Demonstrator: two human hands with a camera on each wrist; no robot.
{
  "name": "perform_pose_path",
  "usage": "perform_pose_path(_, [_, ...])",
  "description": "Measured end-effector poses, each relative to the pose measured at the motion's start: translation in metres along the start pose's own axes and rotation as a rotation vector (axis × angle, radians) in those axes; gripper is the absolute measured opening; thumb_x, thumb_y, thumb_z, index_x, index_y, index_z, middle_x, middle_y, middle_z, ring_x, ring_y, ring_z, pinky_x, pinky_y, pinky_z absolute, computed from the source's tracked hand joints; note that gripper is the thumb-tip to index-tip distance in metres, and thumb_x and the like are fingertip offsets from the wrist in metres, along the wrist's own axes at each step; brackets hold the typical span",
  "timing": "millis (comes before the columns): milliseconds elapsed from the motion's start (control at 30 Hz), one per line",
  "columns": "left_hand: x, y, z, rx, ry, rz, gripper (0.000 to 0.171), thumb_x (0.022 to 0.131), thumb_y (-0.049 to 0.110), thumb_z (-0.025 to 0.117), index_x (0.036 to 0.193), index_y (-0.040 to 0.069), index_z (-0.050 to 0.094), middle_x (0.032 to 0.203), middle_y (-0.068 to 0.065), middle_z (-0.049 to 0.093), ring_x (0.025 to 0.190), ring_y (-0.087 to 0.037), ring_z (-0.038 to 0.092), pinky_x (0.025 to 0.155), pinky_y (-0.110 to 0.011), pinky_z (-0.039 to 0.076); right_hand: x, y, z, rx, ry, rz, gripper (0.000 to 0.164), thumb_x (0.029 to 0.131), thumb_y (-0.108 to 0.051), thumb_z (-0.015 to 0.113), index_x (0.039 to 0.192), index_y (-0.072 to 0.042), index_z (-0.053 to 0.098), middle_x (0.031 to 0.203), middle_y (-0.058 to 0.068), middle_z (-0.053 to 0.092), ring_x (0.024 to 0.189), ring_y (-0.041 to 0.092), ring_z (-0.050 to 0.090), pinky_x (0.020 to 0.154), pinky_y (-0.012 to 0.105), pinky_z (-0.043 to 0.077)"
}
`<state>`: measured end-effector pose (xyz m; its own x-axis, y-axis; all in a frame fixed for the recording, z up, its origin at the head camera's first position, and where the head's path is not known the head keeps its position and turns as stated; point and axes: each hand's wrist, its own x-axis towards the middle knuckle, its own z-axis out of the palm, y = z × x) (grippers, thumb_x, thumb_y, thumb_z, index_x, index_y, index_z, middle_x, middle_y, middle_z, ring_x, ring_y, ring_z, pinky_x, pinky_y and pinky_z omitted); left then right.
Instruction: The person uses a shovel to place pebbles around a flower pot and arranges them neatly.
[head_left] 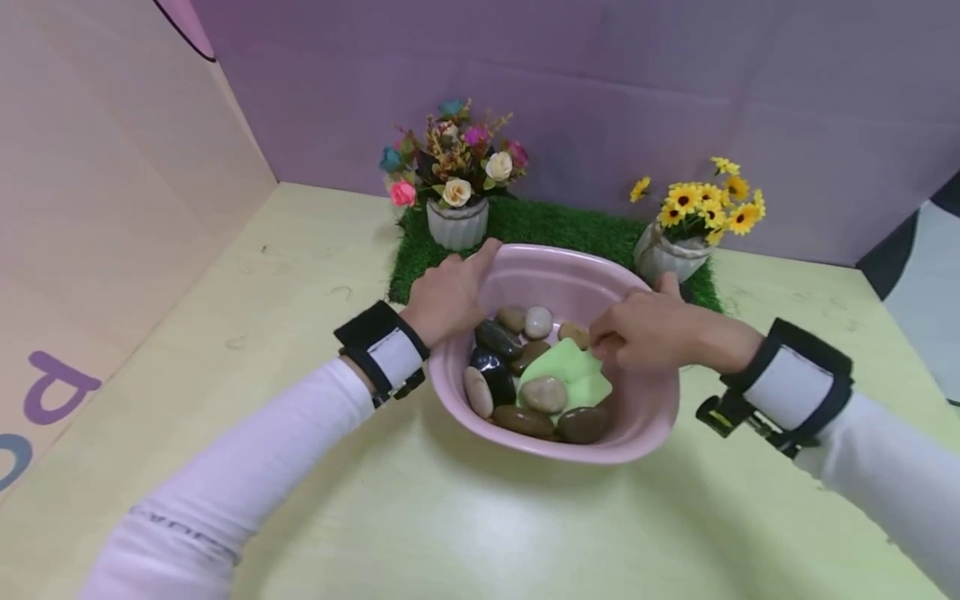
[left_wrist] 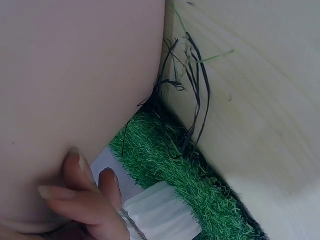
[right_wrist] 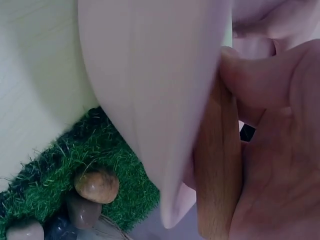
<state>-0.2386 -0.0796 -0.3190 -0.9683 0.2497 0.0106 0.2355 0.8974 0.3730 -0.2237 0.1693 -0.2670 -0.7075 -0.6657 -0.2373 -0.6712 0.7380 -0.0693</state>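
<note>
A pink plastic basin (head_left: 645,425) holds several smooth stones, among them a pale one (head_left: 545,393), a brown one (head_left: 522,421) and a glossy black one (head_left: 497,382). My left hand (head_left: 448,292) grips the basin's upper left rim; its fingers (left_wrist: 82,205) press against the outside wall in the left wrist view. Over the right side of the basin, my right hand (head_left: 648,329) holds a spatula by its wooden handle (right_wrist: 217,165). The spatula's light green flat head (head_left: 573,367) lies among the stones, partly under the pale one.
Behind the basin lies a strip of artificial grass (head_left: 547,218). On it stand a white pot of mixed flowers (head_left: 457,225) and a white pot of yellow flowers (head_left: 667,254). Several stones (right_wrist: 96,186) sit on the grass in the right wrist view. A pale tabletop (head_left: 465,533) surrounds these.
</note>
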Motion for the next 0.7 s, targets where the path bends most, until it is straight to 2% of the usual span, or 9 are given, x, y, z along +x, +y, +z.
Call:
perform_pose_path(67, [0.0, 0.001, -0.002, 0.005, 0.006, -0.004, 0.066, 0.094, 0.02, 0.061, 0.151, 0.028, 0.028, 0.112, -0.02, 0.062, 0.09, -0.04, 0.064, 0.062, -0.05, 0.055, 0.001, -0.001, -0.001, 0.009, 0.013, -0.013, 0.014, 0.089, -0.019, 0.066, 0.09, -0.031, 0.075, 0.086, -0.013, 0.073, 0.076, 0.01, 0.055, 0.077, 0.044, 0.02])
perform_pose_path(200, [-0.001, 0.001, -0.003, -0.003, -0.008, -0.009, 0.066, 0.095, 0.02, 0.06, 0.152, 0.028, 0.027, 0.115, -0.02, 0.061, 0.093, -0.041, 0.064, 0.065, -0.052, 0.055, 0.004, -0.007, -0.001, 0.036, 0.014, -0.04, 0.015, 0.09, -0.017, 0.064, 0.083, -0.029, 0.071, 0.076, -0.014, 0.068, 0.072, 0.01, 0.052, 0.08, 0.046, 0.019])
perform_pose_path(333, [-0.003, 0.0, -0.001, -0.013, -0.018, -0.012, 0.068, 0.094, 0.02, 0.061, 0.152, 0.028, 0.026, 0.118, -0.021, 0.061, 0.096, -0.041, 0.064, 0.067, -0.053, 0.056, 0.008, -0.012, 0.001, 0.075, -0.027, -0.087, 0.017, 0.092, -0.018, 0.063, 0.079, -0.029, 0.065, 0.072, -0.014, 0.063, 0.07, 0.008, 0.052, 0.083, 0.047, 0.023])
perform_pose_path(433, [-0.003, 0.0, 0.0, -0.011, -0.015, -0.015, 0.069, 0.094, 0.02, 0.061, 0.152, 0.029, 0.026, 0.119, -0.021, 0.061, 0.098, -0.042, 0.064, 0.068, -0.054, 0.056, 0.01, -0.014, 0.002, 0.127, -0.068, -0.123, 0.015, 0.094, -0.019, 0.061, 0.081, -0.025, 0.065, 0.074, -0.012, 0.062, 0.073, 0.008, 0.054, 0.084, 0.044, 0.03])
perform_pose_path(600, [-0.001, 0.001, -0.001, -0.003, -0.007, -0.014, 0.069, 0.094, 0.02, 0.061, 0.152, 0.03, 0.026, 0.117, -0.021, 0.06, 0.097, -0.043, 0.064, 0.068, -0.054, 0.056, 0.008, -0.013, 0.002, 0.272, -0.149, -0.094, 0.016, 0.098, -0.021, 0.056, 0.084, -0.021, 0.065, 0.084, -0.006, 0.063, 0.084, 0.009, 0.057, 0.089, 0.042, 0.039])
perform_pose_path(700, [-0.001, 0.001, -0.001, 0.004, -0.002, -0.012, 0.069, 0.093, 0.02, 0.062, 0.152, 0.029, 0.026, 0.116, -0.021, 0.061, 0.095, -0.042, 0.064, 0.067, -0.053, 0.056, 0.006, -0.012, 0.001, 0.353, -0.183, -0.067, 0.018, 0.099, -0.023, 0.053, 0.086, -0.019, 0.065, 0.088, -0.004, 0.063, 0.089, 0.01, 0.057, 0.092, 0.042, 0.039])
